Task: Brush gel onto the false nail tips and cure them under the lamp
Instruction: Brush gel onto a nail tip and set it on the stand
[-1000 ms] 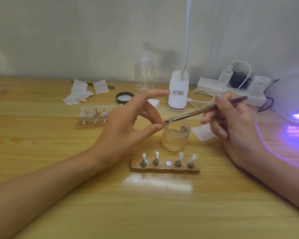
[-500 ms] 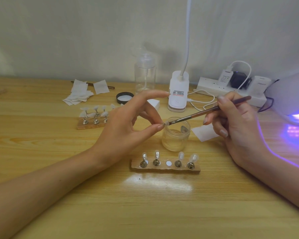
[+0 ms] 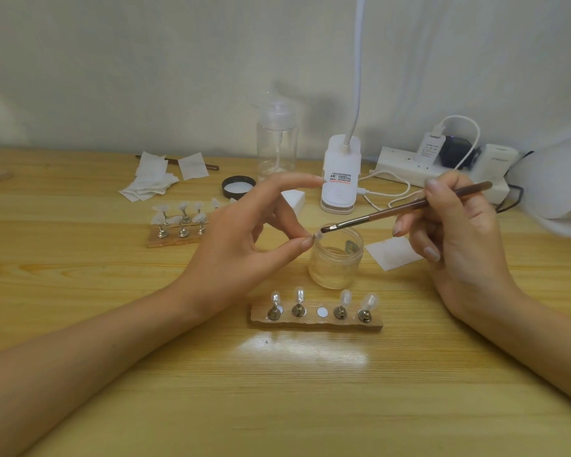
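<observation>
A small clear nail tip (image 3: 317, 236) is pinched in the left grip (image 3: 244, 245) just above the open glass gel jar (image 3: 337, 262), mid-counter. The brown-handled brush (image 3: 406, 207), slanting down from the right grip (image 3: 459, 239), touches its bristles to that tip. Four more clear tips (image 3: 346, 296) stand upright on pegs in a holder (image 3: 317, 321) toward the front edge. The white curing lamp (image 3: 554, 192) sits at the right edge.
</observation>
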`<state>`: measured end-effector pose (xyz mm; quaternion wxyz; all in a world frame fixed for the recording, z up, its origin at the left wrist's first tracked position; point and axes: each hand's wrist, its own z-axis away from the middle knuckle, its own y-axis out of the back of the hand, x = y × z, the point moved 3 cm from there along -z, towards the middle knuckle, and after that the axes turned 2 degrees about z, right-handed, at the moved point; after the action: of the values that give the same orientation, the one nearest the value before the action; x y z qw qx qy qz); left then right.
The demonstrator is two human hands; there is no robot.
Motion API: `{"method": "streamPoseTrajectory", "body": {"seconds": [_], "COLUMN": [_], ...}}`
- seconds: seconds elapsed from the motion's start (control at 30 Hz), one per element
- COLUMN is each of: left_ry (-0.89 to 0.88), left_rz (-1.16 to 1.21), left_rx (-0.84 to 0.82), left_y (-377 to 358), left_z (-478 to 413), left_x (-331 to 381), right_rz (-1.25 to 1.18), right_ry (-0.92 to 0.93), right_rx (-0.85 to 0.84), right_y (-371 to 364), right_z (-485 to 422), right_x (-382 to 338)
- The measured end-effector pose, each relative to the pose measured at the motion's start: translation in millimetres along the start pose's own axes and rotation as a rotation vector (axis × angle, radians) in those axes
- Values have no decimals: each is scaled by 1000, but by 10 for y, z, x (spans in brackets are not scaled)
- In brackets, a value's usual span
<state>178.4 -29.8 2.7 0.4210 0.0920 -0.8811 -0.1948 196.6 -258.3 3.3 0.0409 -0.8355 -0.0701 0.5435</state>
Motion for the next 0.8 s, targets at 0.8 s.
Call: {"method": "streamPoseTrajectory", "body": {"seconds": [0.8], "left_ry": [34], "left_rz": [35], "left_rx": [-12], "left_y": [-10], "left_z": [-9], "left_x": [-17], "right_rz": [37], "right_ry": [30], "right_rx": [-26], "right_y": [-52], "right_z": [28], "right_x": [-26]}}
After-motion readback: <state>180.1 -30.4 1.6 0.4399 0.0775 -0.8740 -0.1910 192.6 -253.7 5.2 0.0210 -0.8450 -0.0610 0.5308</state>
